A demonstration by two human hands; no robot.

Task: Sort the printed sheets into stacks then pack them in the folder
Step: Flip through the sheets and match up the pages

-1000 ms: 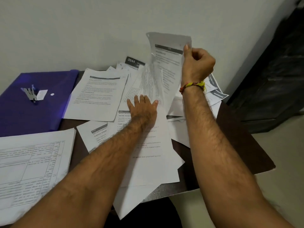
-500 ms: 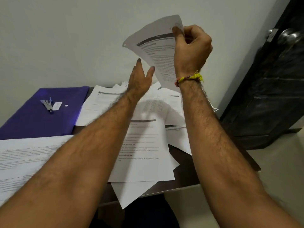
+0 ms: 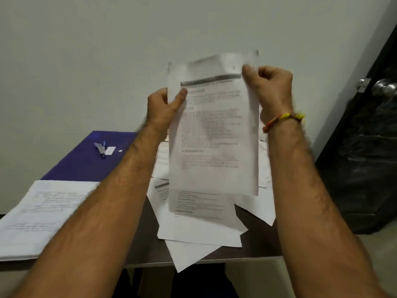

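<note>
A printed sheet (image 3: 214, 130) with a dark header bar hangs upright in the air in front of the wall, held by both hands. My left hand (image 3: 163, 108) pinches its left edge, thumb on the front. My right hand (image 3: 271, 89) grips its top right corner. Below it, several loose printed sheets (image 3: 199, 224) lie in a jumble on the dark table (image 3: 257, 239), some overhanging the front edge. A neat stack of printed pages (image 3: 43, 216) lies at the front left. The purple folder (image 3: 86, 162) lies flat at the back left.
A small stapler (image 3: 101, 148) and a white label sit on the folder. A dark door (image 3: 369, 147) with a metal knob (image 3: 384, 88) stands at the right. A plain wall runs behind the table.
My left hand rose from the pile on the table and took the sheet's left edge. My right hand turned the sheet upright, facing me.
</note>
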